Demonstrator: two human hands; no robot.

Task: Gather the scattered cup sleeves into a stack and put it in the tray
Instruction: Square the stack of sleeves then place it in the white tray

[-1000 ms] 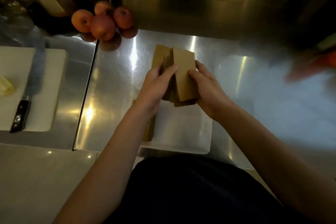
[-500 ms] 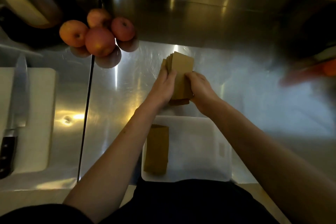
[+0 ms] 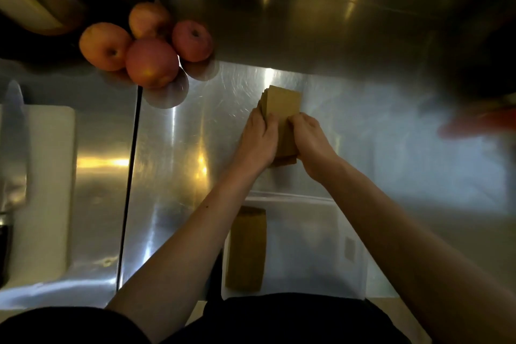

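A stack of brown cardboard cup sleeves (image 3: 282,109) stands on edge on the steel counter, just beyond the tray. My left hand (image 3: 258,142) presses its left side and my right hand (image 3: 311,139) its right side, so both grip the stack. The white tray (image 3: 307,246) lies nearer to me, below my forearms. Another pile of brown sleeves (image 3: 247,248) lies flat along the tray's left side.
Several apples (image 3: 148,45) sit at the back left. A white cutting board (image 3: 47,190) with a large knife (image 3: 12,148) lies on the left counter. A dark seam (image 3: 131,176) divides the two counters. A blurred orange-red object (image 3: 480,123) lies at the right.
The stack has been squared up between my hands and moved off the tray onto the counter behind it. The view has tilted, so the tray and its sleeves show more.
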